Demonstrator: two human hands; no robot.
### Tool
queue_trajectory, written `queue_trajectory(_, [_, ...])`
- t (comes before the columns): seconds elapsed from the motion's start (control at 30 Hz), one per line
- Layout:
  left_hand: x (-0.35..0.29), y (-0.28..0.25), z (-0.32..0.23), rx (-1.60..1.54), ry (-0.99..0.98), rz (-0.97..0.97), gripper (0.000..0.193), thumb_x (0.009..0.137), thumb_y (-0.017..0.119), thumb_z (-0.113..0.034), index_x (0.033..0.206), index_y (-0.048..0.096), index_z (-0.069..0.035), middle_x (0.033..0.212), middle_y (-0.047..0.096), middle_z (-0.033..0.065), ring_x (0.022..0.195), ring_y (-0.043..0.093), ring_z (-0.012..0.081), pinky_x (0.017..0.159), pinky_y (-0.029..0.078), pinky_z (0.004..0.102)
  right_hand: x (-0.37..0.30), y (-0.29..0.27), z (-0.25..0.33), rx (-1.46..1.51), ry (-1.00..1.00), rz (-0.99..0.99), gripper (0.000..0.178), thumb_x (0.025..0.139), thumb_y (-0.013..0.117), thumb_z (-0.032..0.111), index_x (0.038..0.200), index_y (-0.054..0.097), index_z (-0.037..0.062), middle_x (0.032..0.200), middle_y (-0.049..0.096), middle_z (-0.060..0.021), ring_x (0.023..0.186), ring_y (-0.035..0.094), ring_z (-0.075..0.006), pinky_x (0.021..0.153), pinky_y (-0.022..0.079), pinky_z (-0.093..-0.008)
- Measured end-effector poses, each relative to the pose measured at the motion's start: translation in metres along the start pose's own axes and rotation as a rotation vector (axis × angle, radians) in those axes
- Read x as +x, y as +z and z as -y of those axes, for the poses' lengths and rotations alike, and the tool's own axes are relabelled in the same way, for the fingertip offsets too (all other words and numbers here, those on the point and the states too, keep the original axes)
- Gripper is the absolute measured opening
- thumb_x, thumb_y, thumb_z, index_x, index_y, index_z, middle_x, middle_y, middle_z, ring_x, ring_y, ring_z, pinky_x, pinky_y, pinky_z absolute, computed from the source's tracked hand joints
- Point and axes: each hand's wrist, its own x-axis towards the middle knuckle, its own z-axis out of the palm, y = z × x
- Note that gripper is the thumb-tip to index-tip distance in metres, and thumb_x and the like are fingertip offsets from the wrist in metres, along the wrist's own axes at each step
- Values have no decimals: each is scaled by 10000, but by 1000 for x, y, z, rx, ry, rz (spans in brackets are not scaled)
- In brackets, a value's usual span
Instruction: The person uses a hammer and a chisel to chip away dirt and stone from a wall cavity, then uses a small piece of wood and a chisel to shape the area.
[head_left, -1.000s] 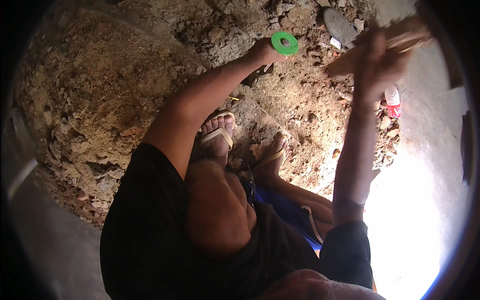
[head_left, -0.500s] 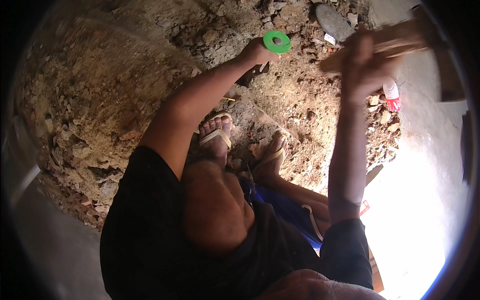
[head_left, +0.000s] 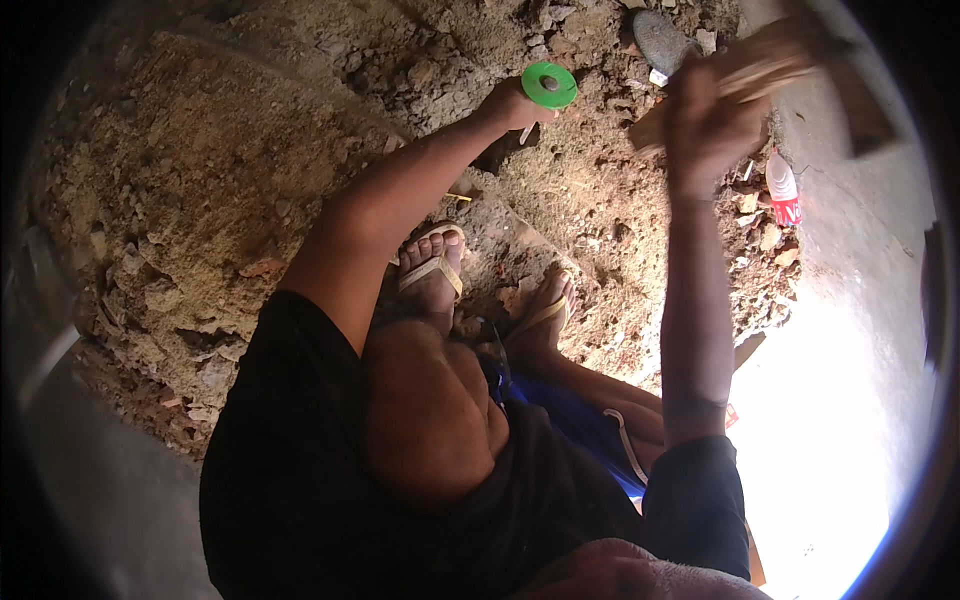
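My left hand (head_left: 508,104) is closed round a chisel topped by a round green guard (head_left: 537,92). The chisel's metal struck end (head_left: 549,84) shows at the guard's middle. Its lower part is mostly hidden by my fist, above the rubble. To the right, my right hand (head_left: 708,135) grips the wooden handle (head_left: 765,75) of a hammer. The hammer's dark head (head_left: 858,105) is raised at the far right, apart from the chisel and smeared by motion.
Broken earth and rubble (head_left: 250,180) surround my sandalled feet (head_left: 432,270). A round grey slab (head_left: 660,42) lies at the far right of the rubble. A clear plastic bottle with a red label (head_left: 785,190) lies beside the smooth grey floor (head_left: 850,240).
My right hand and the hammer have swung left, toward the chisel. The left hand with the chisel has shifted very slightly left.
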Motion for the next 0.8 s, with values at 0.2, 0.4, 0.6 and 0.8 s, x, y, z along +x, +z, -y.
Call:
queue_trajectory(0.2, [8, 5, 0, 48, -70, 9, 477, 783, 758, -324, 1202, 621, -143, 1070, 689, 88, 984, 659, 236, 875, 522, 358, -53, 15, -50, -396, 248, 891, 319, 948, 532, 166, 1198, 494, -29, 839, 649, -140, 585, 636, -209, 500, 572, -310])
queue_trajectory(0.4, [1, -5, -2, 42, -47, 77, 452, 762, 778, -285, 1167, 651, -132, 1079, 698, 74, 985, 658, 228, 878, 518, 359, 25, -18, 34, 196, 118, 36, 167, 897, 696, 132, 998, 600, 40, 712, 668, -61, 558, 629, -98, 493, 524, -238])
queue_trajectory(0.6, [17, 13, 16, 2, 91, -7, 459, 761, 750, -255, 1185, 616, -141, 961, 713, 79, 885, 682, 231, 801, 550, 357, -74, 29, -63, -642, 81, 798, 147, 914, 592, 112, 1031, 547, 35, 772, 655, -101, 591, 636, -164, 502, 560, -293])
queue_trajectory(0.8, [11, 6, 0, 201, 13, 70, 436, 751, 781, -266, 1135, 638, -116, 994, 700, 93, 894, 680, 233, 813, 548, 365, 4, -5, 12, -184, 409, 580, 213, 926, 641, 191, 1050, 601, 23, 773, 691, -111, 616, 658, -134, 521, 560, -282])
